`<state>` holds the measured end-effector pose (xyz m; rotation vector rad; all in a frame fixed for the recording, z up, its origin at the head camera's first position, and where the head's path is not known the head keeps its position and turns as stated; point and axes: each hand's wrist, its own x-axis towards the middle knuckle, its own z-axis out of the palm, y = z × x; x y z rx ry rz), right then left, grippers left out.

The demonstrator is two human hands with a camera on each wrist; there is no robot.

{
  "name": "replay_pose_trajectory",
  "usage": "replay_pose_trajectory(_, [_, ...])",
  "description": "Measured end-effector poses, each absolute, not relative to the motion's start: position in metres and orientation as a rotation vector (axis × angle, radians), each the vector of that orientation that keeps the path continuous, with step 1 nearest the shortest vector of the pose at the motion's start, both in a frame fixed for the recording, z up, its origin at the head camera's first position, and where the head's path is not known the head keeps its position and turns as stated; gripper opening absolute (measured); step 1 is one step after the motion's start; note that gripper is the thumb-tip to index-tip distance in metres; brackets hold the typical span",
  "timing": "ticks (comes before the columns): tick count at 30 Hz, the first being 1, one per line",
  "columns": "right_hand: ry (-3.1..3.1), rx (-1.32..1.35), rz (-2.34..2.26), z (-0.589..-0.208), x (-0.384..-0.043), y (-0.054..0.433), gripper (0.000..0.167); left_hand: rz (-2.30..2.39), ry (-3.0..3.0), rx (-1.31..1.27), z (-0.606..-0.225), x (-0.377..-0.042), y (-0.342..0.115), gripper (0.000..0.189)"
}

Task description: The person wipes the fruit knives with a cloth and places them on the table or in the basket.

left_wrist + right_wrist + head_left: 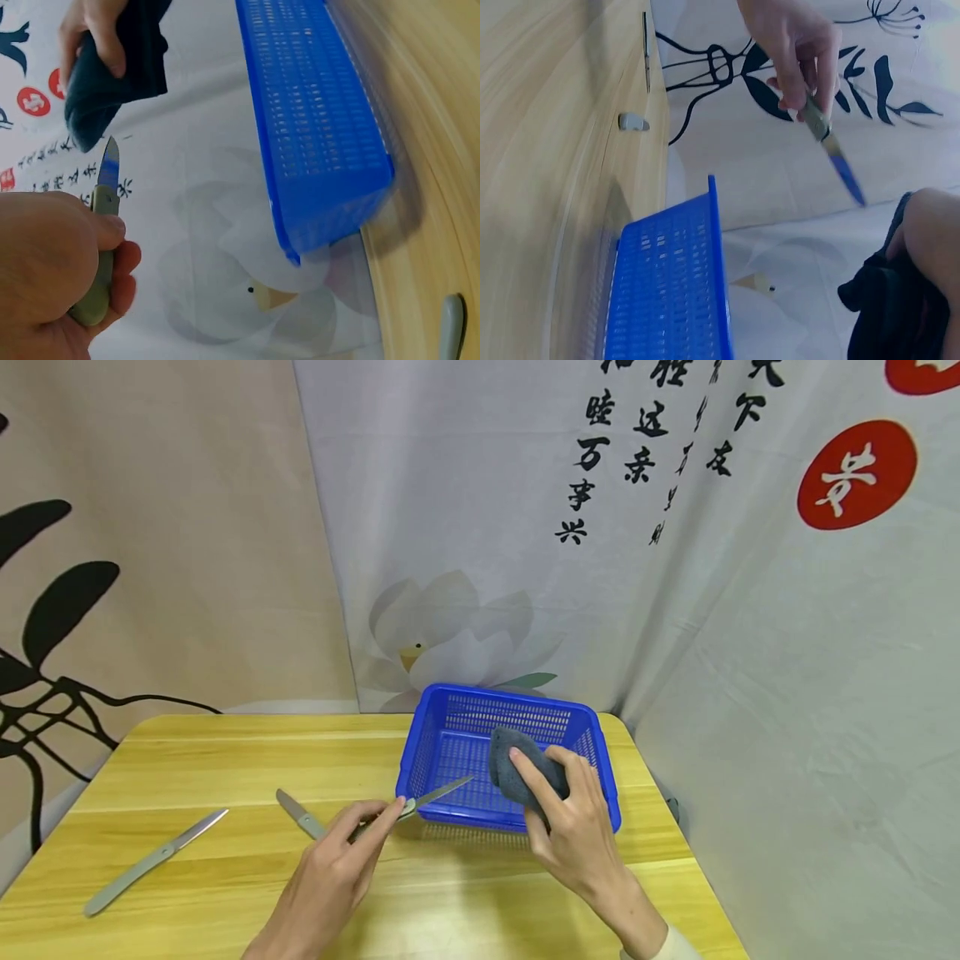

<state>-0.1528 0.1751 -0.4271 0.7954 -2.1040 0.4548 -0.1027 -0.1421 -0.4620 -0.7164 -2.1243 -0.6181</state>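
My left hand [333, 868] grips a knife [442, 789] by its pale green handle, and the blade points toward the right hand. In the left wrist view the blade [109, 166] stands clear of the fingers, its tip just short of the cloth. My right hand [577, 827] holds a folded dark grey cloth [517, 768] between thumb and fingers, over the blue plastic basket [615, 802]. A second knife [300, 814] lies on the table, its handle end hidden behind the left hand. Farther left lies a third knife [153, 864], fully in sight.
The basket stands near the back edge of the wooden table [420, 910], with perforated walls and a raised rim. A printed cloth backdrop [465, 527] hangs right behind the table and along its right side.
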Motion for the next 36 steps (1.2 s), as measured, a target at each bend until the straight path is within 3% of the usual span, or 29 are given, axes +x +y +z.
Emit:
replay_pose_trajectory(18, [-2.254,0.924,-0.089,-0.42,-0.121,0.11,0.083,-0.359,-2.077,-0.72,-0.466,-0.105,-0.142,0.053])
replay_pose_trajectory(36, [-2.219,0.855,-0.02,-0.43,-0.143,0.137,0.065,-0.369,-2.014,-0.688,-0.464,-0.106,-0.14,0.048])
